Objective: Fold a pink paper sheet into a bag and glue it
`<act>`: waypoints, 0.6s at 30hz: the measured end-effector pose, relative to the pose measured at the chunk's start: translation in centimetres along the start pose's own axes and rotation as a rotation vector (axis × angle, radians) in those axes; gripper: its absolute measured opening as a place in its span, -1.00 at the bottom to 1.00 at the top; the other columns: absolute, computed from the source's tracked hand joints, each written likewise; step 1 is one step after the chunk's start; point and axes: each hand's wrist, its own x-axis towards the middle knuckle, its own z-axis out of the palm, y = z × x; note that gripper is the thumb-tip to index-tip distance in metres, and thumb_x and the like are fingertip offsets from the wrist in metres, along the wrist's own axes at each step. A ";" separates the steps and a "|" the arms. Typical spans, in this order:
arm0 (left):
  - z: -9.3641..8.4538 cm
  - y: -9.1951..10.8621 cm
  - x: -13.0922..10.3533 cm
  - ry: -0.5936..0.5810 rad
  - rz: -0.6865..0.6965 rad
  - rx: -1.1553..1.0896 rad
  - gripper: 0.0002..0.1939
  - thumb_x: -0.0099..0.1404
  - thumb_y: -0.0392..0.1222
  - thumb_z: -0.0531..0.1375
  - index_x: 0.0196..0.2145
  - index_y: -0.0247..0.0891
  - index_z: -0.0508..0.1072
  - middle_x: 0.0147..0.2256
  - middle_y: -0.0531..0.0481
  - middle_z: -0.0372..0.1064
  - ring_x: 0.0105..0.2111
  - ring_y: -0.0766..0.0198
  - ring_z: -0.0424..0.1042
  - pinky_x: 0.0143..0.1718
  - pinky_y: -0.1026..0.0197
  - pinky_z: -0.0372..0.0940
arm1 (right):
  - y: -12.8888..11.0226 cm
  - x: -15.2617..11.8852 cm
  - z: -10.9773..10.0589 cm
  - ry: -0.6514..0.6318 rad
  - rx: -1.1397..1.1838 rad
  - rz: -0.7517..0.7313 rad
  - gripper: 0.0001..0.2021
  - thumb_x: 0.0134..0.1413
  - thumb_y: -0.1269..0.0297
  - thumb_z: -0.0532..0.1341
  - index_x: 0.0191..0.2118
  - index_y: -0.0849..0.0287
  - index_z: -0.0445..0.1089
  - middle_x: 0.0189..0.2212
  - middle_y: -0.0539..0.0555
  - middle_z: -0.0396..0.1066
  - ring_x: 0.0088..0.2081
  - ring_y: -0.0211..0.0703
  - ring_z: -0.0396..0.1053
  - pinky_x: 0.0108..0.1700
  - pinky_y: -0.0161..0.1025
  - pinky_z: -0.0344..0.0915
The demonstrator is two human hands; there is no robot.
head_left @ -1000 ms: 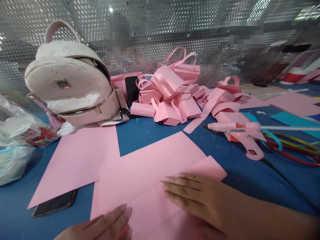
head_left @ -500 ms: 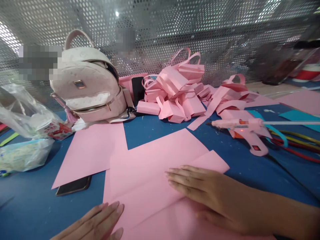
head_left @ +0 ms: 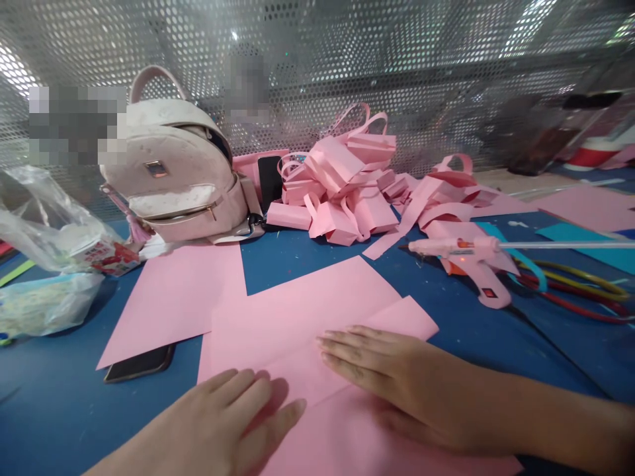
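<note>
Pink paper sheets (head_left: 302,297) lie overlapping on the blue table, and a folded strip of pink paper sticks out to the right from under my right hand (head_left: 397,377). That hand rests flat on the paper, its fingers stretched toward the left. Over the lower left part of the paper is my left hand (head_left: 238,410), its fingers bent and the thumb held apart, with nothing visible in it. Whether its fingertips touch the paper is hard to tell. Another pink sheet (head_left: 173,297) lies to the left, partly over a dark phone (head_left: 141,363).
A pink glue gun (head_left: 471,254) lies at the right near colored strips (head_left: 580,281). Folded pink paper pieces (head_left: 342,178) are heaped at the back, beside a pale backpack (head_left: 178,178) and an upright phone (head_left: 269,182). Plastic bags (head_left: 54,297) lie at the left.
My left hand has moved up and to the right over the paper, and its fingers have bent with the thumb apart. My right hand stays flat on the paper. The view has shifted slightly.
</note>
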 end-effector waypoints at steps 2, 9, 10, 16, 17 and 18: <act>-0.3 -0.1 1.9 -0.142 0.039 -0.085 -0.45 0.52 0.07 0.06 0.30 -0.31 0.25 -0.01 -0.10 0.51 -0.11 0.12 0.51 -0.11 0.16 0.45 | 0.0 0.0 0.1 0.012 0.026 -0.001 -0.41 0.42 0.10 0.06 0.42 0.28 0.06 0.41 0.24 0.00 0.43 0.05 -0.04 0.44 0.07 -0.07; -0.3 0.0 6.4 -0.353 0.099 -0.215 -0.30 0.51 0.12 0.04 0.37 -0.44 0.06 -0.01 -0.23 0.44 -0.12 0.04 0.46 -0.12 0.04 0.44 | 0.5 -0.6 -0.5 0.118 0.354 0.084 -0.38 0.44 0.00 -0.01 0.43 0.27 0.04 0.43 0.21 -0.03 0.44 0.04 -0.07 0.45 0.09 -0.13; -0.1 -0.1 7.0 -0.336 0.113 -0.219 -0.28 0.50 0.16 0.02 0.37 -0.45 0.06 -0.04 -0.23 0.44 -0.17 0.04 0.47 -0.16 0.04 0.45 | 0.5 -0.7 -0.7 0.184 0.447 0.140 -0.39 0.46 -0.01 -0.06 0.44 0.24 0.01 0.44 0.19 -0.05 0.44 0.02 -0.08 0.45 0.11 -0.14; 0.6 0.0 10.7 -0.334 0.151 -0.164 -0.16 0.42 0.36 -0.10 0.30 -0.46 0.17 -0.34 -0.06 0.47 -0.46 0.09 0.48 -0.52 0.08 0.34 | 0.6 -1.5 -0.4 0.483 0.650 0.291 -0.38 0.46 -0.05 -0.08 0.44 0.21 0.02 0.45 0.22 -0.07 0.45 0.01 -0.10 0.44 0.14 -0.15; 0.6 0.0 11.4 -0.339 0.145 -0.162 -0.22 0.43 0.35 -0.09 0.24 -0.42 0.25 -0.39 -0.03 0.47 -0.47 0.08 0.48 -0.55 0.09 0.31 | 0.4 -1.8 -0.2 0.510 0.577 0.231 -0.40 0.47 0.02 -0.06 0.45 0.22 -0.03 0.46 0.22 -0.10 0.45 -0.01 -0.13 0.44 0.11 -0.14; 0.7 0.0 12.0 -0.336 0.144 -0.166 -0.32 0.46 0.31 -0.07 0.13 -0.37 0.35 -0.41 -0.01 0.47 -0.45 0.08 0.50 -0.55 0.10 0.29 | 0.4 -2.1 0.0 0.545 0.481 0.138 -0.42 0.48 0.11 -0.04 0.46 0.22 -0.09 0.47 0.22 -0.15 0.46 -0.03 -0.16 0.44 0.07 -0.13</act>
